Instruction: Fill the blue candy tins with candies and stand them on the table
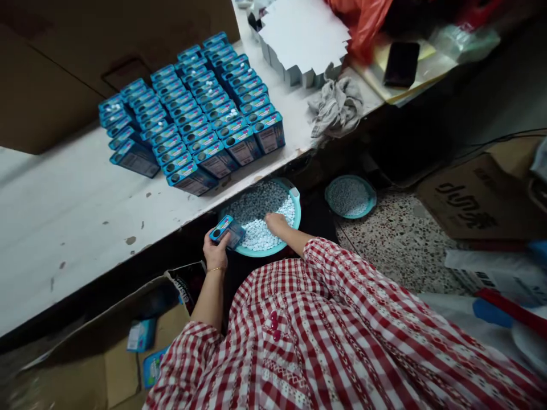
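My left hand [215,249] is closed around a small blue box [226,229], tilted at the left rim of a turquoise basin [298,219]. The box's top shows a dark round spot. Small white pellets [261,234] fill the basin, which sits just below the table edge. My right hand [276,223] is over the basin with its fingers curled down against the pellets. What those fingers hold, if anything, is hidden. On the table stand several rows of similar blue boxes [200,114], some with white pellets on top.
A crumpled grey cloth [337,108] lies at the white table's [68,228] edge. Behind it are a stack of white card [305,34] and a dark phone [401,64]. A second basin [372,202] of pellets is at right. An open carton [122,373] with blue boxes stands lower left.
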### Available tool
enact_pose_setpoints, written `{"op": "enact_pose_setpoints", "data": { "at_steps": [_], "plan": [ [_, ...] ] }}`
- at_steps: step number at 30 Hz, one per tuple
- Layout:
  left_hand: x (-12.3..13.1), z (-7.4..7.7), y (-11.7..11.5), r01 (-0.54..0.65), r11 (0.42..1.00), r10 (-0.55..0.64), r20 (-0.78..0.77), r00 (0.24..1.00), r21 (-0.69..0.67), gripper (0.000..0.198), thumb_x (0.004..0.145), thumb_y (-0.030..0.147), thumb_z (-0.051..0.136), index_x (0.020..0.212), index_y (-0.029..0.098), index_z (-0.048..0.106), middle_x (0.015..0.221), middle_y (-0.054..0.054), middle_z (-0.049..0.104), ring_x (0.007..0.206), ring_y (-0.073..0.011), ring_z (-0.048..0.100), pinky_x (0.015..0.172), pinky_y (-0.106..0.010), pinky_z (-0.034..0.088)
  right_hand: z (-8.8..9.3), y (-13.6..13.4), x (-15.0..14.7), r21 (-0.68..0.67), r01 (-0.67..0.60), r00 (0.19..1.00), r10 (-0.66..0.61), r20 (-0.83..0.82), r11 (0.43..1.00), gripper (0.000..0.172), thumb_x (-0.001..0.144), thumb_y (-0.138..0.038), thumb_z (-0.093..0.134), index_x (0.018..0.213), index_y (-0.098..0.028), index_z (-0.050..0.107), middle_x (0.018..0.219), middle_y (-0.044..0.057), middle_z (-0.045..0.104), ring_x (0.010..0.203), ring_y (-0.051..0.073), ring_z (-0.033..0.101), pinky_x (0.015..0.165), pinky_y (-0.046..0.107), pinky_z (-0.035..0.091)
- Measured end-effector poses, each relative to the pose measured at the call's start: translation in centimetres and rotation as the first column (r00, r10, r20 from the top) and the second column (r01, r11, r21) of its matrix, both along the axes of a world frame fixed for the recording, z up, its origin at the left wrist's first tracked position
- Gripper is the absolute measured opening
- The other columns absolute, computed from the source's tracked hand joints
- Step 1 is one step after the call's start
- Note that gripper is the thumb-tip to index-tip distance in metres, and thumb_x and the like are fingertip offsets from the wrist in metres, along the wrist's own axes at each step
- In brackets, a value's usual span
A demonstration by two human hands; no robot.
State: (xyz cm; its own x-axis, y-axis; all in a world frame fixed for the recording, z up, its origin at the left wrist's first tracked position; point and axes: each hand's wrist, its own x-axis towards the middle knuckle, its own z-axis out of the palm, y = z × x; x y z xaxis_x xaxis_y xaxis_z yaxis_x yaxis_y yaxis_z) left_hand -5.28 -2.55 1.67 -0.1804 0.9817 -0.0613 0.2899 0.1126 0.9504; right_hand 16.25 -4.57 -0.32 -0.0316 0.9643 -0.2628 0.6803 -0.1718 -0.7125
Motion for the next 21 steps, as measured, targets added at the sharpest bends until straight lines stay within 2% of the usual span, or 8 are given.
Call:
{"op": "enact_pose_setpoints", "data": {
  "at_steps": [3,6,9,11,15,18,21],
  "plan": [
    [0.6,-0.1,0.1,-0.008,1.0,0.009,0.07,0.998,-0.008,0.05,0.054,0.033,0.074,0.098,0.018,0.054,0.087,-0.001,0.061,0.08,-0.0139,0.059,0.08,-0.027,0.047,-1.3,0.8,0.1,-0.054,0.013,1.0,-0.011,0.025,0.998,0.024,0.075,-0.001,0.051,0.085,-0.013,0.069,0.088,0.005,0.069,0.088,0.014,0.06,0.079,0.023,0.043],
    [0.7,0.4,0.0,-0.026,1.0,0.028,0.127,0.992,-0.017,0.05,0.053,0.032,0.075,0.096,0.018,0.055,0.085,0.0,0.061,0.079,-0.0137,0.059,0.08,-0.027,0.046,-2.0,1.6,0.9,-0.077,-0.02,0.999,0.018,-0.035,0.997,0.028,0.073,-0.001,0.053,0.09,-0.014,0.07,0.091,0.002,0.07,0.087,0.013,0.061,0.077,0.02,0.044],
    [0.1,0.7,0.0,-0.042,0.999,0.044,0.164,0.985,-0.013,0.05,0.052,0.031,0.076,0.096,0.019,0.056,0.084,0.001,0.061,0.078,-0.0134,0.059,0.078,-0.026,0.046,-2.1,2.1,2.1,-0.089,-0.052,0.994,0.044,-0.097,0.995,0.027,0.072,-0.003,0.054,0.091,-0.012,0.071,0.088,0.002,0.071,0.083,0.014,0.063,0.074,0.019,0.046],
    [-0.4,0.8,0.2,-0.037,0.999,0.036,0.147,0.989,0.007,0.05,0.052,0.03,0.076,0.096,0.019,0.057,0.085,0.001,0.061,0.079,-0.0135,0.059,0.079,-0.025,0.046,-1.5,2.3,3.1,-0.089,-0.057,0.993,0.047,-0.11,0.994,0.028,0.071,-0.003,0.055,0.092,-0.012,0.071,0.088,0.004,0.071,0.082,0.015,0.063,0.074,0.021,0.047],
    [-0.4,0.9,0.6,0.028,0.999,-0.032,0.081,0.996,0.046,0.047,0.054,0.029,0.075,0.097,0.019,0.059,0.088,0.0,0.061,0.082,-0.0146,0.058,0.081,-0.026,0.045,1.6,2.4,5.6,-0.078,-0.078,0.991,0.069,-0.115,0.994,0.03,0.071,-0.004,0.055,0.094,-0.013,0.072,0.087,0.006,0.071,0.074,0.015,0.064,0.069,0.022,0.048],
    [0.8,1.1,0.8,0.125,0.99,-0.125,0.008,0.992,0.062,0.042,0.056,0.027,0.074,0.095,0.018,0.06,0.089,-0.001,0.061,0.084,-0.0164,0.058,0.082,-0.027,0.044,5.5,2.6,6.7,-0.047,-0.142,0.986,0.137,-0.092,0.989,0.031,0.072,-0.007,0.053,0.095,-0.015,0.072,0.084,0.004,0.071,0.068,0.013,0.062,0.062,0.02,0.047],
    [2.3,1.0,0.9,0.227,0.971,-0.218,-0.102,0.971,0.082,0.037,0.06,0.023,0.07,0.095,0.018,0.06,0.094,-0.003,0.062,0.09,-0.0185,0.058,0.086,-0.031,0.044,9.7,3.0,6.2,0.008,-0.292,0.953,0.291,0.081,0.956,0.032,0.075,-0.011,0.051,0.098,-0.02,0.071,0.089,0.003,0.07,0.078,0.014,0.062,0.067,0.02,0.045]
  ]
}}
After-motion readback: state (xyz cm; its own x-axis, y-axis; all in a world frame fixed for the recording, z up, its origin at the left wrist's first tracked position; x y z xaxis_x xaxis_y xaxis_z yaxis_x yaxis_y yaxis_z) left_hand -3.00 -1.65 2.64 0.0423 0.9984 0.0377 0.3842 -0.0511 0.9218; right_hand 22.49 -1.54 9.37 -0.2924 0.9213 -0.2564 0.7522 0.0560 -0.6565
